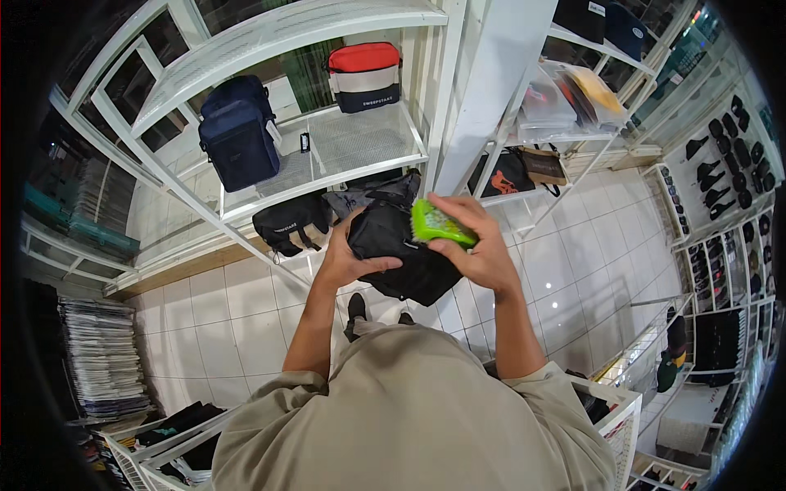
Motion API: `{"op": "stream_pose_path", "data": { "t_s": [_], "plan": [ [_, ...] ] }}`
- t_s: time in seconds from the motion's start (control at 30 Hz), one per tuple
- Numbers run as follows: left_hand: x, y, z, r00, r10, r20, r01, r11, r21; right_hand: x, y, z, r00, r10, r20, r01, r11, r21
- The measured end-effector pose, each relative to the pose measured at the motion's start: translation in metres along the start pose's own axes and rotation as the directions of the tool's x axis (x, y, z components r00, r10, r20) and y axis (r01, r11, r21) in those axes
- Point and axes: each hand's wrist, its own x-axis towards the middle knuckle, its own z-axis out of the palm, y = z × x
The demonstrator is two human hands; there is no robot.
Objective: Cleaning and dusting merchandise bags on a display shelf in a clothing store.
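A black fabric bag (405, 266) is held up in front of me, above the tiled floor. My left hand (348, 255) grips its left side, with the thumb laid across the front. In my right hand (481, 244) is a bright green scrubbing brush (438, 224) with pale bristles. The bristles face the bag's upper right side and are at or very near the fabric; I cannot tell whether they touch. The fingers of my left hand behind the bag are hidden.
Ahead stands a white metal shelf (327, 151) bearing a navy bag (239, 135) and a red, beige and dark bag (365, 78). More black bags (286, 222) sit lower. A white pillar (499, 74) rises to its right. Stacked packages (102, 356) stand at left; racks (643, 401) flank me behind.
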Motion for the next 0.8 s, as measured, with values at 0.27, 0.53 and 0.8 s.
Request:
{"op": "stream_pose_path", "data": {
  "t_s": [0.27,0.53,0.8],
  "plan": [
    [-0.001,-0.01,-0.001,0.963,0.063,-0.264,-0.141,0.947,-0.288,-0.045,0.051,0.009,0.972,0.216,-0.09,-0.195,0.96,0.203],
    [0.016,-0.007,0.012,0.883,-0.21,-0.419,-0.125,0.756,-0.643,-0.021,0.052,0.039,0.956,0.167,-0.24,-0.089,0.948,0.304],
    [0.015,0.01,0.001,0.868,-0.309,-0.389,-0.115,0.637,-0.762,-0.013,0.035,0.034,0.939,0.244,-0.243,-0.12,0.893,0.433]
  ]
}}
